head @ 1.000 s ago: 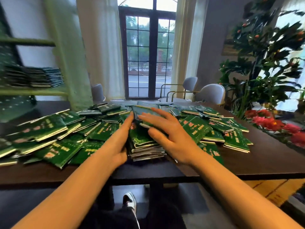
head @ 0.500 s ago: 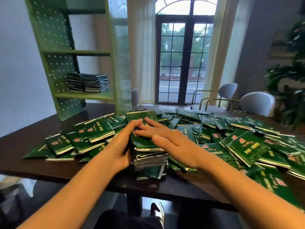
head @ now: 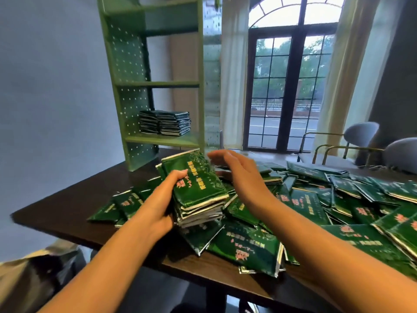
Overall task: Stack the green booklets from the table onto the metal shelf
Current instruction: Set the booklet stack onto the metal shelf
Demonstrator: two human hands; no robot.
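Head view: best to bring the right hand [head: 239,177] against the bundle of green booklets [head: 198,190] before carrying it to the metal shelf [head: 162,140], beside the stack there [head: 164,122]. Clamped at its left edge by the left hand [head: 162,204], thumb on top, over the table [head: 67,213]; right fingers [head: 220,155] apart, holding nothing.

Soft daylight comes through the tall window [head: 291,86], leaving the room dim; edges bend from the wide lens, and motion blur smears everything slightly.
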